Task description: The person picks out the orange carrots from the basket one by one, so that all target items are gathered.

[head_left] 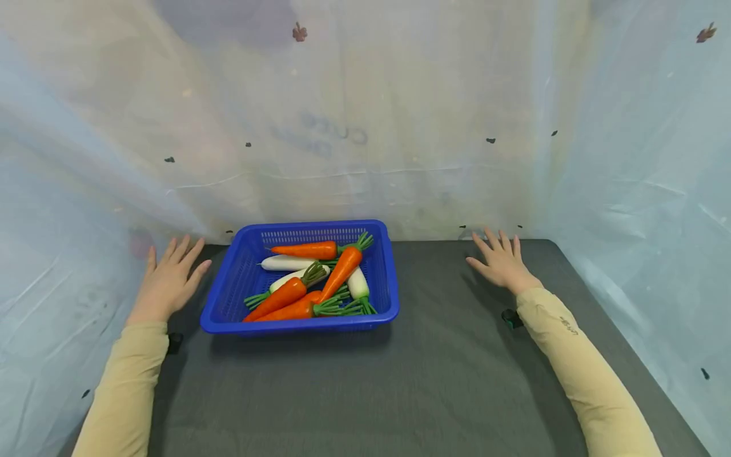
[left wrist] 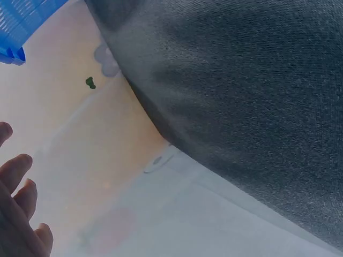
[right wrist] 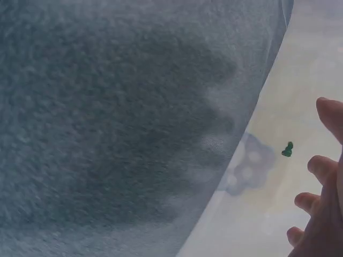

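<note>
My left hand [head_left: 168,281] is spread out at the left edge of the table, beside a blue plastic basket [head_left: 212,310]. It holds nothing. My right hand [head_left: 502,262] is also spread, over the back right of the table, far from the basket. Inside the basket lie several orange carrots [head_left: 345,270] with green tops and several white radishes [head_left: 287,263], piled across one another. A corner of the basket [left wrist: 21,32] shows in the left wrist view, above the fingers [left wrist: 25,198]. In the right wrist view, the fingers [right wrist: 308,202] stand apart with nothing between them.
Dark grey cloth [head_left: 365,387] covers the table. Translucent plastic sheeting [head_left: 400,114] hangs behind it and along both sides, close to the table's edges. Small black devices [head_left: 512,318] are strapped at the wrists.
</note>
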`<state>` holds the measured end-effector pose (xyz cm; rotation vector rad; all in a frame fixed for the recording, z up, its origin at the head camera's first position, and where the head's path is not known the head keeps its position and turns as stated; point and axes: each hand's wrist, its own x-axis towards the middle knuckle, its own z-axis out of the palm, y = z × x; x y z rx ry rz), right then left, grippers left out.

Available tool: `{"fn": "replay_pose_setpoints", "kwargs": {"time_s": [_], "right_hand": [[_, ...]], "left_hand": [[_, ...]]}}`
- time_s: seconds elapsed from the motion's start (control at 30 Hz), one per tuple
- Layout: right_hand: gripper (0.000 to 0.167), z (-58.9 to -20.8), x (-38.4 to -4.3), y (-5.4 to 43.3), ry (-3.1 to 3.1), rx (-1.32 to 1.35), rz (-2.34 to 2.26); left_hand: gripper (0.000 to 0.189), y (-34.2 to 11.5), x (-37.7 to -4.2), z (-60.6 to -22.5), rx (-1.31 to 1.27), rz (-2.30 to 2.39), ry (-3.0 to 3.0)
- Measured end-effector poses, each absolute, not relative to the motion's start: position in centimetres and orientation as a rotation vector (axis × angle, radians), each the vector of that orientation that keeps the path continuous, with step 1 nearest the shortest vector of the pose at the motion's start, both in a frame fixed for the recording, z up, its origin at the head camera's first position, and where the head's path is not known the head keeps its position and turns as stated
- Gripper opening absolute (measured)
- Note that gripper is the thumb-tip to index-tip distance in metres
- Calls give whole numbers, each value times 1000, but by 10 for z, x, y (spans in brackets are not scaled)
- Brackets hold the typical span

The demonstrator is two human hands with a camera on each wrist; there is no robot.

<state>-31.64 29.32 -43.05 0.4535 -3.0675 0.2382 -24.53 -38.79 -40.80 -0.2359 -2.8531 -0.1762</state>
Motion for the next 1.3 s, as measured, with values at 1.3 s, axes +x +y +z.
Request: {"fn": "replay_pose_setpoints", "kwargs": {"time_s": [1.3], "right_hand": [[76, -328, -320, 199, -2887, 827, 1184]], "left_hand": [[65, -376, -239, -343, -279, -1352, -2928]]}}
